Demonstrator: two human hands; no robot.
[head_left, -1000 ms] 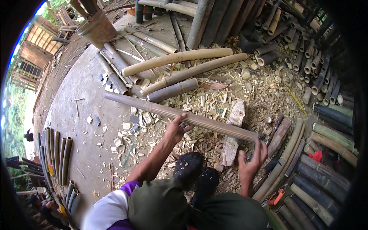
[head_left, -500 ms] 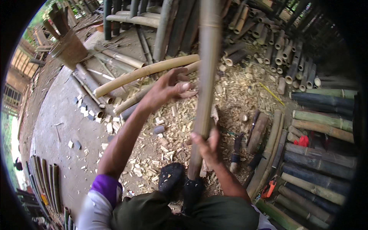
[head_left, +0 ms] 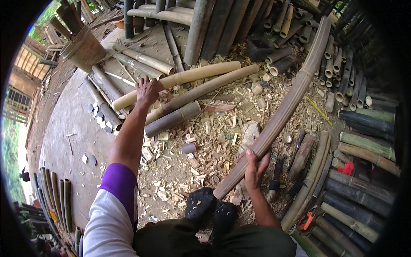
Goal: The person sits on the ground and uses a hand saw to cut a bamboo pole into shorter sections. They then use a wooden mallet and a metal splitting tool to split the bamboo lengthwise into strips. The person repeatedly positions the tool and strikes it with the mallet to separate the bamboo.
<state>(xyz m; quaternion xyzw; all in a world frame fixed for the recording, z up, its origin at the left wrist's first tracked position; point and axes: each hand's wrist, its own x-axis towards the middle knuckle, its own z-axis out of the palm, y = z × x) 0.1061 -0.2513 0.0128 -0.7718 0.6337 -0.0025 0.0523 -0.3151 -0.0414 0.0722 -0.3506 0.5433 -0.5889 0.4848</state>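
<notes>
My right hand (head_left: 255, 169) is closed around the lower part of a long brown bamboo pole (head_left: 280, 122). The pole leans up to the far right, its low end by my black shoe (head_left: 201, 203). Stretched out to the far left, my left hand (head_left: 148, 91) has its fingers curled over a pale bamboo pole (head_left: 197, 73) lying on the ground; its fingertips are partly hidden. Beside that lie a second, browner bamboo pole (head_left: 214, 85) and a short, dark bamboo piece (head_left: 175, 120).
Wood chips (head_left: 205, 154) cover the ground around my feet. A brush (head_left: 274, 184) and an orange-handled tool (head_left: 307, 220) lie at the right, near stacked bamboo lengths (head_left: 364, 186). A bucket (head_left: 83, 49) stands far left. A yellow strip (head_left: 319, 110) lies beyond the pole.
The brown bamboo pole has tipped from nearly upright toward the right. My left hand has moved left, from open in the air onto the pale bamboo pole.
</notes>
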